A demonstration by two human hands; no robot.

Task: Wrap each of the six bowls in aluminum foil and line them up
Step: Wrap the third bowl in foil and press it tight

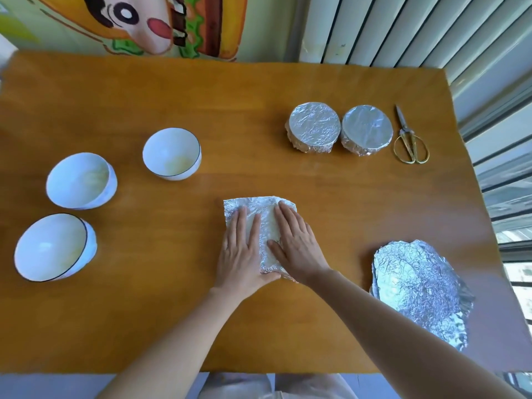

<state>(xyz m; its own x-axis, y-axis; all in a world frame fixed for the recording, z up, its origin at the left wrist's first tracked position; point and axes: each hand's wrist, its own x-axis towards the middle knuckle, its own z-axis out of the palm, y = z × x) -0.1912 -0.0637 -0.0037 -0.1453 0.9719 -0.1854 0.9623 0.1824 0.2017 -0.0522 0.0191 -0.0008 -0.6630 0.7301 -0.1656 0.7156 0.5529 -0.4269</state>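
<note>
So, the left hand (244, 249) and the right hand (296, 243) are both laid flat, palms down, on a crinkled silver sheet of aluminum foil (259, 205). They're side by side with fingers stretched out straight, so nothing is actually gripped or pinched, the foil is just pressed down. The left thumb is set at the sheet's near edge. Whether a bowl is hidden under that foil can't be told, tbh. The sheet is spread on an orange-brown wooden table (144, 312). Past the fingertips and off to the right, a round foil-wrapped bowl (312, 126) is parked right next to a second foil-wrapped bowl (367, 128), touching or very nearly. A pair of gold-handled metal scissors (410, 139) is laid just beside that second one, on its far-right side. Near the right forearm, a stack of loose crumpled foil sheets (417, 289) is piled close to the table edge. Well left of the left hand, three bowls are left bare: a white ceramic bowl with a thin dark rim (172, 152) nearest the hands, a second white bowl (79, 180) further left, and a third white bowl (51, 247) closest to the person's side.
</note>
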